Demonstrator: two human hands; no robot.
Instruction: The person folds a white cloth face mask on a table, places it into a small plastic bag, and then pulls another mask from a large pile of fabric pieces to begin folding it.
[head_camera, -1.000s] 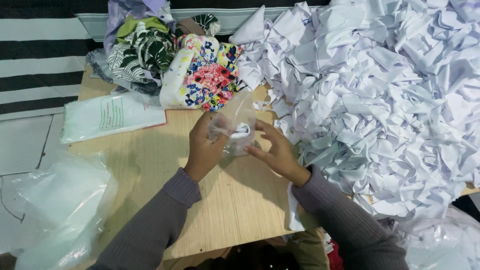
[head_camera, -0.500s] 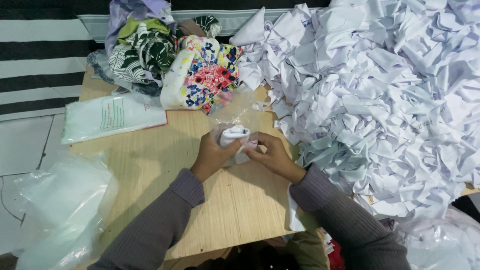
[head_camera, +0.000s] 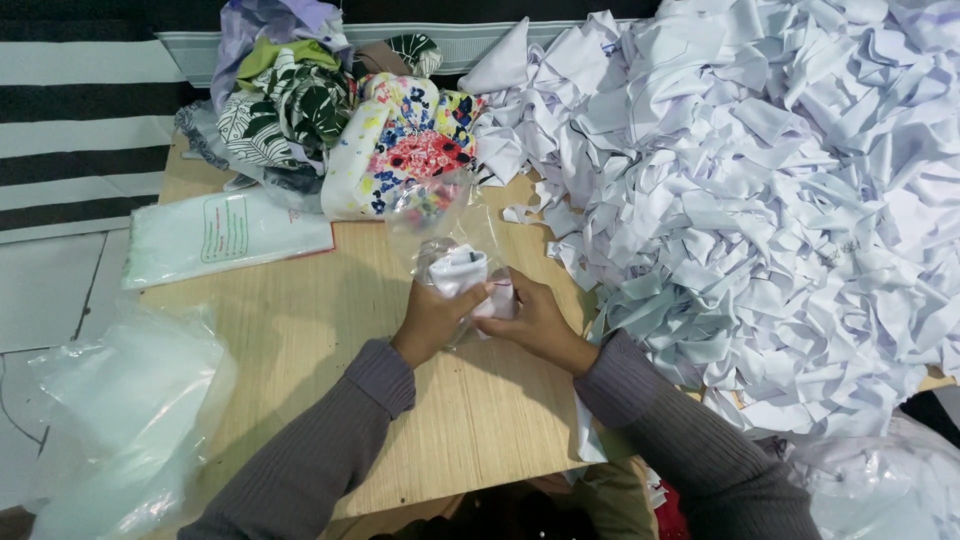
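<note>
Both hands, left (head_camera: 432, 318) and right (head_camera: 535, 322), have fingers clamped on a folded white cloth (head_camera: 462, 272) (half inside a clear bag (head_camera: 440, 215)), just beyond their fingertips.

Both arms wear long grey-purple knit sleeves with a fine ribbed texture. Each sleeve ends at the wrist in a tighter ribbed cuff. The left hand (head_camera: 432, 318) and right hand (head_camera: 535, 320) are bare: no gloves, rings or watch visible. The fabric creases at the elbows.
</note>
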